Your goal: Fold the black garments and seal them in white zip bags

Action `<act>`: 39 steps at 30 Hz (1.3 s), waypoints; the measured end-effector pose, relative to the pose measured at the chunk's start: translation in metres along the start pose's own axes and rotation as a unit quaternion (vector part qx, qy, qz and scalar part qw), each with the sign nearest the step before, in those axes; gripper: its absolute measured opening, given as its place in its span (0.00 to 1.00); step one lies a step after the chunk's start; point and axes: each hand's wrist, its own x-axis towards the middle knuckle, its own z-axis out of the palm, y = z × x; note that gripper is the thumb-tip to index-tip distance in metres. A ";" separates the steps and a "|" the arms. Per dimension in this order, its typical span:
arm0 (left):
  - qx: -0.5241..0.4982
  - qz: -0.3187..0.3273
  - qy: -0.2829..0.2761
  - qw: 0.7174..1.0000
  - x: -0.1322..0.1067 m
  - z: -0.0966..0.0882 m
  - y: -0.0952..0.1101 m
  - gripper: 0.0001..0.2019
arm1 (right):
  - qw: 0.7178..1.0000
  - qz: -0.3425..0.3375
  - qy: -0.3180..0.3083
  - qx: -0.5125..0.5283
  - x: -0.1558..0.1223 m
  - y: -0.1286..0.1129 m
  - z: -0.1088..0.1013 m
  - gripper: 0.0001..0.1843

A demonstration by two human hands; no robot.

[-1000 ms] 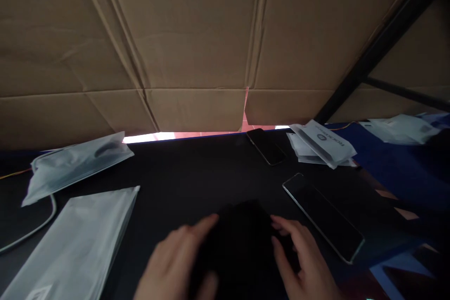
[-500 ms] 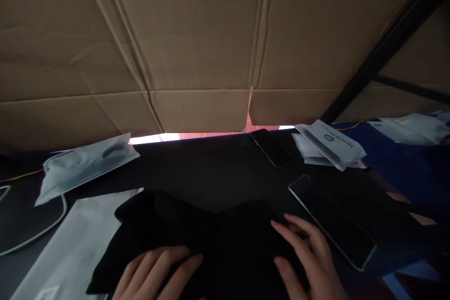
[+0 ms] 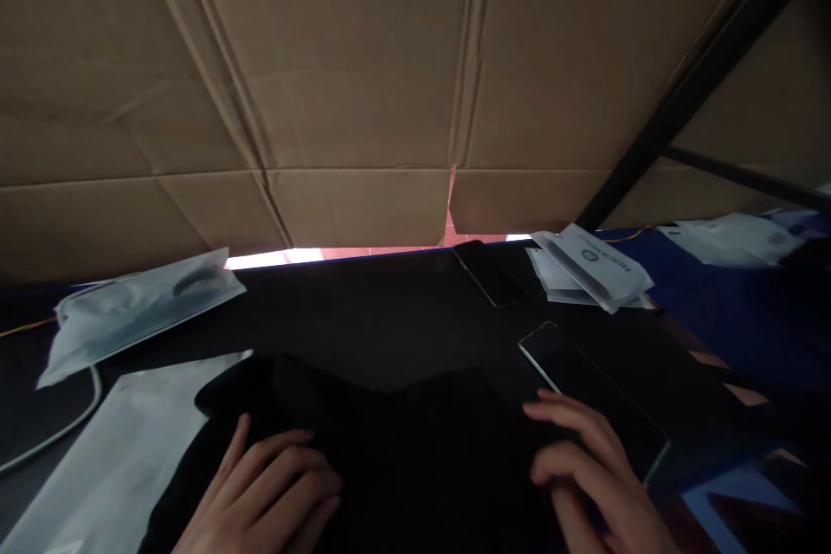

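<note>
A black piece of cloth (image 3: 402, 450) lies spread on the dark table in front of me. My left hand (image 3: 266, 493) rests flat on its left part, fingers stretched out and slightly apart. My right hand (image 3: 594, 472) lies on the cloth's right edge with fingers extended and slightly curled, beside a dark phone (image 3: 584, 381) that lies screen up. The cloth's left corner overlaps a large frosted plastic bag (image 3: 123, 459).
A wall of brown cardboard (image 3: 363, 78) stands behind the table. Another frosted bag (image 3: 136, 307) and a white cable (image 3: 58, 433) lie at left. A second phone (image 3: 488, 273) and a stack of white printed pouches (image 3: 594, 268) sit at the back right; a black frame bar (image 3: 688, 86) slants there.
The cloth went from bunched under both hands to spread leftwards over the bag. My left hand slid left onto it; my right hand shifted right, toward the phone.
</note>
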 end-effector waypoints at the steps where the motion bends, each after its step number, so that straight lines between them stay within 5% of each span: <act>1: 0.001 -0.013 -0.001 1.000 0.005 0.000 0.001 0.10 | 1.000 0.001 -0.003 -0.028 0.005 -0.001 0.001 0.15; 4: 0.002 -0.054 0.020 0.998 0.017 -0.004 0.008 0.17 | 0.996 -0.015 -0.048 -0.068 0.021 -0.002 0.008 0.14; 7: 0.016 -0.093 0.024 0.995 0.025 -0.013 0.008 0.37 | 0.997 0.012 -0.047 -0.051 0.039 0.000 0.015 0.08; 10: 0.028 -0.119 -0.019 0.992 0.030 -0.018 0.000 0.58 | 0.994 0.085 0.065 0.008 0.061 0.001 0.020 0.07; 12: 0.045 -0.130 -0.019 0.990 0.036 -0.019 -0.003 0.60 | 0.975 0.124 0.181 0.019 0.073 -0.006 0.022 0.06; 14: 0.068 -0.136 0.006 0.988 0.043 -0.019 -0.002 0.54 | 0.969 0.094 0.230 0.004 0.079 -0.017 0.024 0.08; 16: 0.082 -0.132 0.032 0.987 0.049 -0.017 0.002 0.46 | 0.989 -0.013 0.149 -0.006 0.078 -0.029 0.026 0.16; 18: 0.079 -0.118 0.033 0.989 0.050 -0.011 0.007 0.41 | 0.994 -0.111 -0.005 -0.016 0.074 -0.038 0.031 0.24; 20: 0.069 -0.115 0.022 0.991 0.047 -0.003 0.010 0.40 | 0.981 -0.142 -0.124 -0.044 0.070 -0.042 0.037 0.29; 22: 0.057 -0.140 0.005 0.989 0.041 0.007 0.013 0.41 | 0.975 -0.124 -0.170 -0.075 0.070 -0.040 0.042 0.33; 28: 0.044 -0.248 -0.018 0.968 0.037 0.019 0.017 0.50 | 0.985 -0.079 -0.070 -0.140 0.076 -0.035 0.039 0.33; 39: 0.024 -0.321 -0.052 0.945 0.047 0.014 0.009 0.61 | 0.987 -0.060 -0.044 -0.144 0.049 -0.028 0.036 0.17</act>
